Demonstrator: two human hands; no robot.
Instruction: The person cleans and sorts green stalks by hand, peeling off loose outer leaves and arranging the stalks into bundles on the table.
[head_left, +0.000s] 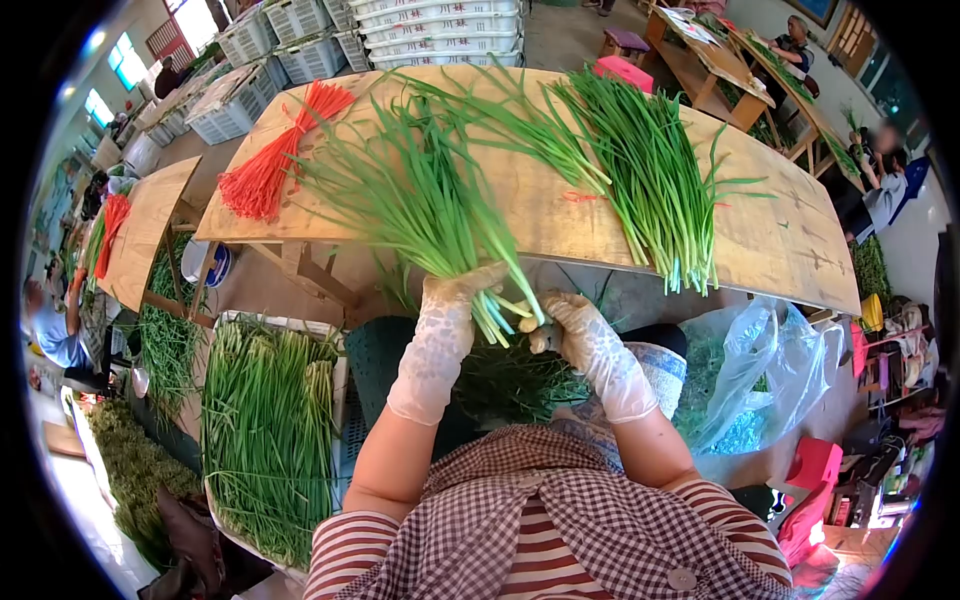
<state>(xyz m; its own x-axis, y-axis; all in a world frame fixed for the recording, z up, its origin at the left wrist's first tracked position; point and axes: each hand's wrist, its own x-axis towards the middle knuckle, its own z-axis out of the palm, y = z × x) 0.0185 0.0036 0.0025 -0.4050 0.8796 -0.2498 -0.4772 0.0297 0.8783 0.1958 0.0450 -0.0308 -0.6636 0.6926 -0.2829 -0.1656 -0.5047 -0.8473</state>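
Where the person sits, one curved-looking wooden table (780,235) spans the front of the work position. One stack of white crates (440,32) stands beyond its far edge; the top is cut off, so the total cannot be counted. One tray (342,385), filled with long green stalks, is at the person's left side. One clear plastic bag (790,375), holding loose greens, is at the right side.

Three bundles of green stalks are at the table. The large bundle (650,165) lies toward the right, its pale ends overhanging the near edge. The held bundle (420,205) extends from the left hand, leaves over the table. The small bundle (545,140) lies between these two, touching the large one. One bunch of red strands (285,150) rests at the left end. One pink box (624,73) sits at the far edge.

Two gloved hands are in use. The left hand (465,287) is closed around the stalks near their pale ends. The right hand (575,335) has curled fingers at those ends; whether it grips any stalk cannot be determined. One red tie (580,197) shows at the small bundle.
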